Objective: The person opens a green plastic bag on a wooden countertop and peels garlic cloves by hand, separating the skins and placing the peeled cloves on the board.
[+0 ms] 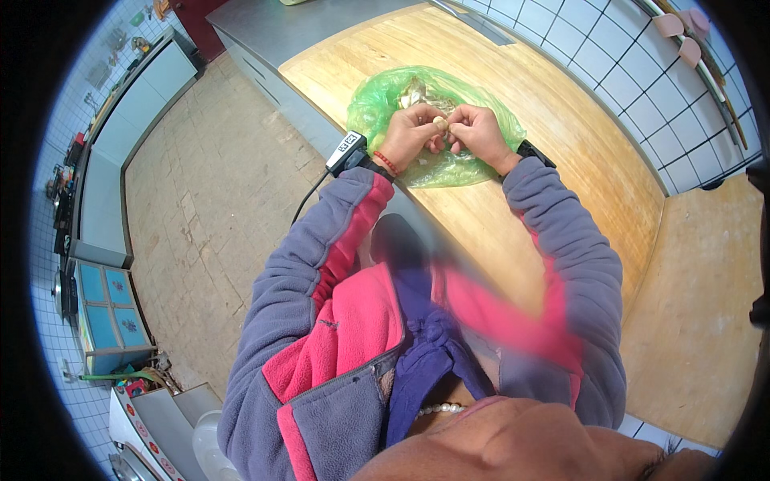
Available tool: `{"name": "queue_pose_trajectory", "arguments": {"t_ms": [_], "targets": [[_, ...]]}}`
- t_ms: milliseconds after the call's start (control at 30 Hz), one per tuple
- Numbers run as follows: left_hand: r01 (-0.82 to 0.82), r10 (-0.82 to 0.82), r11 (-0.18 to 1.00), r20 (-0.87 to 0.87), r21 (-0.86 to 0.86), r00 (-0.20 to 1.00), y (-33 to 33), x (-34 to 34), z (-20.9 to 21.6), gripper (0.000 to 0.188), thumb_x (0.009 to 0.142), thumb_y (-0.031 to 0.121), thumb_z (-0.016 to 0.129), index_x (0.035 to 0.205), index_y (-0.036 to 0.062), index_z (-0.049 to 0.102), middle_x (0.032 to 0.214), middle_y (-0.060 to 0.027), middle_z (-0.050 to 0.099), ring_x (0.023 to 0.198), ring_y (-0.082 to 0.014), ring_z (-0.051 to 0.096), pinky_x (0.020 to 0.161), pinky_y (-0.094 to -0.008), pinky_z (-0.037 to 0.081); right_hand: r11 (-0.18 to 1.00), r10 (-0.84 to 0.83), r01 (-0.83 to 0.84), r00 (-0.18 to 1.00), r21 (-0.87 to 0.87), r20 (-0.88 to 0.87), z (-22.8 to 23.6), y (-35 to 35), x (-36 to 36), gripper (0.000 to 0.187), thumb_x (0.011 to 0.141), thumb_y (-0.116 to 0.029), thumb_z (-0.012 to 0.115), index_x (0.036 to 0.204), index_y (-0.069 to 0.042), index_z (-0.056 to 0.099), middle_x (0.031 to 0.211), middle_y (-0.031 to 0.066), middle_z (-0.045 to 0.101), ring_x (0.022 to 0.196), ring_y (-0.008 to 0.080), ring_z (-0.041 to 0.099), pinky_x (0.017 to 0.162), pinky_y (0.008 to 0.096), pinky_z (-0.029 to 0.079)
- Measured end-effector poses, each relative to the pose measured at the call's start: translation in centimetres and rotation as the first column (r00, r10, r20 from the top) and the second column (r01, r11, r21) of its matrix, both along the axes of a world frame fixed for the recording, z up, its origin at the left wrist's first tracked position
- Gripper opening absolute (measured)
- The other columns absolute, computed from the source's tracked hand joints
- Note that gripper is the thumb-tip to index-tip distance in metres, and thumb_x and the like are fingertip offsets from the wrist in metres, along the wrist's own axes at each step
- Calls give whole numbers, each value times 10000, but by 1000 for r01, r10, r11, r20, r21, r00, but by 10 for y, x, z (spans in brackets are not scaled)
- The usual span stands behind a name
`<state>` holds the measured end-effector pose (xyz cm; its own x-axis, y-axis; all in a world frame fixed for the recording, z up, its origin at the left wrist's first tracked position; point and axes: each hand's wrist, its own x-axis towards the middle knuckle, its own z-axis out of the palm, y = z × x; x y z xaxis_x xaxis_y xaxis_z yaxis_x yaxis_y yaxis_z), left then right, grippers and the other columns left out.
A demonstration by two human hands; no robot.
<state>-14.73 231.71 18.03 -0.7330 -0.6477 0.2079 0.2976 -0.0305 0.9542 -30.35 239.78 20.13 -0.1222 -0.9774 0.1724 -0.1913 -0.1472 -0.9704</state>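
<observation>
A crumpled green plastic bag (375, 94) lies spread on the wooden worktop, near its front edge. Pale, papery pieces (417, 92) that look like garlic skins rest in it, just beyond my fingers. Over the bag, my left hand (407, 136) pinches a small whitish garlic clove (439, 122) between thumb and forefinger. My right hand (480, 132) meets it from the other side, with its thumb and fingertips closed on the same clove. The fingertips partly cover the clove.
The light wooden worktop (577, 128) runs along a white tiled wall (634, 80). A wooden panel (698, 305) stands at the right. To the left are a tiled floor (200, 184), a long counter (148, 104) and a blue cabinet (112, 305). A cable hangs from my left wrist device (347, 152).
</observation>
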Motion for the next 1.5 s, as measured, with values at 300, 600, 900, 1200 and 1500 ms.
{"name": "queue_pose_trajectory", "arguments": {"t_ms": [300, 600, 900, 1200, 1500], "targets": [[70, -64, 991, -59, 113, 996, 3, 4, 7, 202, 887, 75, 591, 1068, -13, 612, 822, -72, 629, 656, -117, 600, 582, -246, 504, 999, -29, 29, 1000, 29, -2, -2, -3, -4, 77, 835, -44, 561, 791, 16, 583, 656, 58, 604, 490, 91, 561, 444, 214, 454], [-18, 14, 999, -107, -35, 994, 1, -2, -1, 200, 897, 73, 582, 1073, -16, 619, 805, -65, 632, 666, -116, 605, 588, -234, 495, 983, -100, 84, 991, -163, -91, 0, 1, 5, 100, 849, -87, 608, 804, 0, 589, 672, 30, 599, 531, 60, 545, 462, 214, 460], [-113, 106, 989, -82, -98, 991, 3, -5, -3, 154, 884, 74, 609, 1008, -16, 629, 786, -64, 644, 650, -123, 620, 569, -232, 490, 967, -158, 125, 978, -221, -138, -6, -1, 5, 81, 825, -63, 590, 779, 4, 584, 625, 40, 588, 498, 73, 553, 449, 233, 453], [-49, 50, 999, -116, 16, 992, 7, -2, 3, 175, 892, 54, 574, 1047, -15, 618, 815, -74, 648, 664, -135, 630, 622, -239, 514, 975, -141, 116, 983, -192, -122, -8, -3, 0, 99, 835, -63, 574, 755, -5, 563, 594, 37, 570, 456, 78, 537, 426, 241, 436], [-301, 328, 831, -25, -467, 944, 7, -7, 1, 226, 844, 12, 574, 1068, 2, 604, 806, -96, 641, 696, -194, 634, 621, -295, 501, 957, -149, 124, 986, -260, -77, -1, 1, 7, 156, 870, -124, 612, 789, 0, 563, 669, 32, 591, 564, 61, 549, 472, 229, 451]]}}
